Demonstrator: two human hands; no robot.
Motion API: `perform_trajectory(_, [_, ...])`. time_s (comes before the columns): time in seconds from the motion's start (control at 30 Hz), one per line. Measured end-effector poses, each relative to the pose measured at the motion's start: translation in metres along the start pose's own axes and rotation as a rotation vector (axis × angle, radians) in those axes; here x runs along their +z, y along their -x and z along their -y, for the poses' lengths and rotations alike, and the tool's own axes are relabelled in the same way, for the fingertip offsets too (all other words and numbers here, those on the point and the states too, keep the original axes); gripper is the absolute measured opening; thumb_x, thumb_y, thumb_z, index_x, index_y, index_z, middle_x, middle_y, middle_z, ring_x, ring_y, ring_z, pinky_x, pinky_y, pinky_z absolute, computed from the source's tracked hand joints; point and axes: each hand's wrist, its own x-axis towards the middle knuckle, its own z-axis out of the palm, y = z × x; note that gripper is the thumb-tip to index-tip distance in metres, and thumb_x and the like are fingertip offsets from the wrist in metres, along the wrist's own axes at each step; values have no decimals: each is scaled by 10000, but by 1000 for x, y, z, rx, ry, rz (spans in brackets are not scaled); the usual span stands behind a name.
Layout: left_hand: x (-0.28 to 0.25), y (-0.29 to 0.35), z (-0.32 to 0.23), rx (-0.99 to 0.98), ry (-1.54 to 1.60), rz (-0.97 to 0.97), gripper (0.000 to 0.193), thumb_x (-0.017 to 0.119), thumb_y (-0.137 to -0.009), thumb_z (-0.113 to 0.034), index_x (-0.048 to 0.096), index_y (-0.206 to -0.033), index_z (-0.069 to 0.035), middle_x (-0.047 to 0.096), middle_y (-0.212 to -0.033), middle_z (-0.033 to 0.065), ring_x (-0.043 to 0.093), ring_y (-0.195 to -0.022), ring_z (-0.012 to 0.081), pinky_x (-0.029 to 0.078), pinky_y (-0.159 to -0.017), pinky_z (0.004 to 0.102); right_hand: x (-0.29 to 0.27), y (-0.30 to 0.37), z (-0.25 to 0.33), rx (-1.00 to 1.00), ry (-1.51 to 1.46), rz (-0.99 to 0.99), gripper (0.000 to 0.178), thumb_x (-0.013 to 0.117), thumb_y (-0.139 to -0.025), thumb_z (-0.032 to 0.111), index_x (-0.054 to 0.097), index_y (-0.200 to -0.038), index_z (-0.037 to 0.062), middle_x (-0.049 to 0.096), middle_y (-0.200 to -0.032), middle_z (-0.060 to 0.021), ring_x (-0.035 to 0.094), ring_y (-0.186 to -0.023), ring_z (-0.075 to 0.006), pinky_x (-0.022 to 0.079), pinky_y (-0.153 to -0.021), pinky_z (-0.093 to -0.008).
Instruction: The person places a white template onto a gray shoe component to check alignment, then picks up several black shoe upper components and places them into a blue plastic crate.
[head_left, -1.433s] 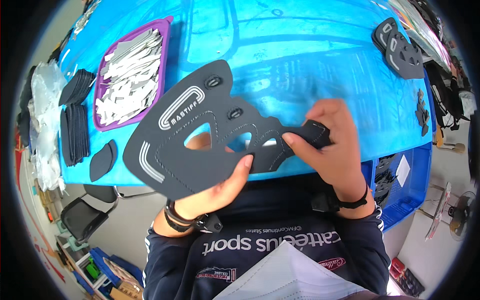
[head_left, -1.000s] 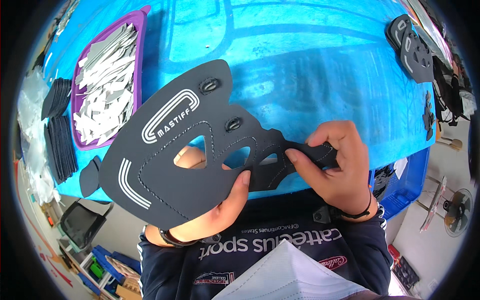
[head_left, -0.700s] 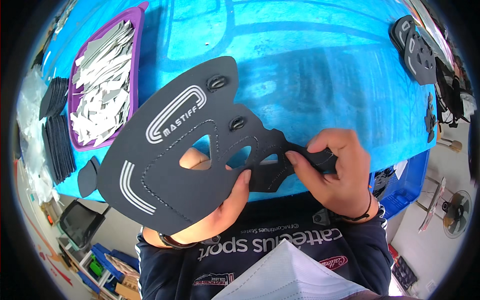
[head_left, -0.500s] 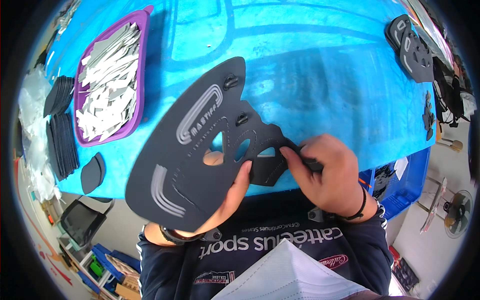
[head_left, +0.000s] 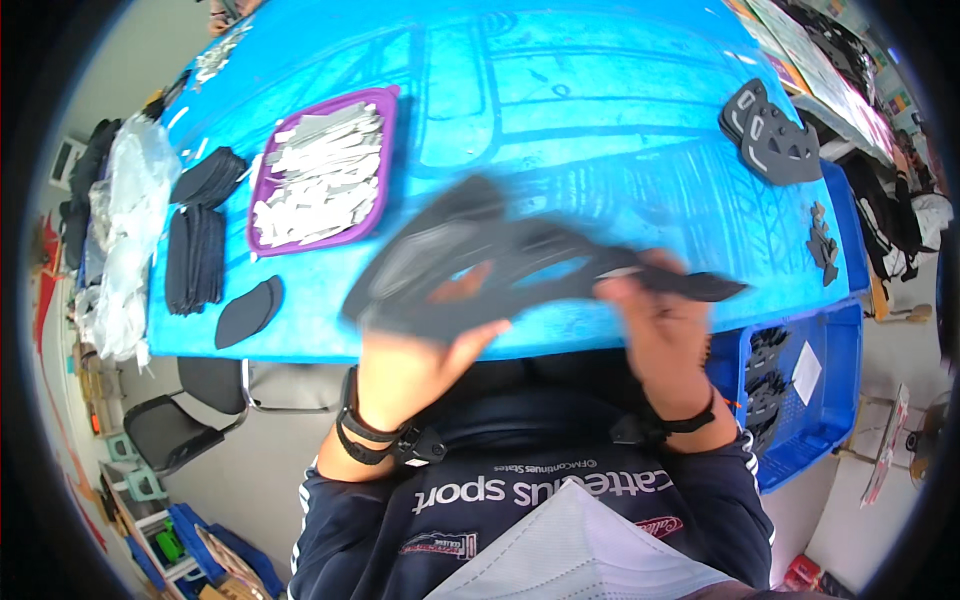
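Observation:
Between my hands, above the near side of the blue table (head_left: 600, 120), is a black flexible panel (head_left: 515, 292) with curved edges, cut-out holes and grey stripe markings. Motion blurs it, and it lies tilted rather than facing me. My left hand (head_left: 405, 372) grips its broad left end from below, thumb along the near edge and fingers mostly hidden underneath. On the narrow right end, my right hand (head_left: 662, 340) is closed in a pinch, also blurred. A pointed tip of the panel sticks out to the right past that hand.
A purple tray (head_left: 389, 160) of white and grey strips stands at the left, beside stacked dark curved pieces (head_left: 195, 262) and a loose pair (head_left: 250, 312). Similar black panels (head_left: 775, 145) lie far right, near small dark scraps (head_left: 823, 245). A blue crate (head_left: 835, 385) stands below the right edge.
The panel has tipped from facing me to a flatter, foreshortened angle, and its right end has swung outward to the right. Both hands moved with it. The whole view has shifted.

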Motion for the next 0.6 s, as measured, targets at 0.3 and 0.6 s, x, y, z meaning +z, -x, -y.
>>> perform_trajectory(0.3, [-92, -47, 90, 61, -201, -32, 502, 423, -721, 173, 594, -1158, -4, 595, -1115, 164, 576, -969, 286, 462, -843, 320, -89, -7, -37, 86, 79, -405, 173, 714, -870, 63, 668, -1006, -34, 658, -883, -34, 558, -715, -37, 412, -619, -163])
perform_trajectory(0.6, [-81, -67, 117, -232, -36, 304, 140, 713, -800, -130, 713, -889, -22, 683, -811, 108, 644, -735, 193, 505, -686, 311, -96, 17, -28, -112, 155, -315, 166, 735, -846, 74, 683, -969, -24, 657, -880, -30, 543, -753, -69, 413, -647, -214])
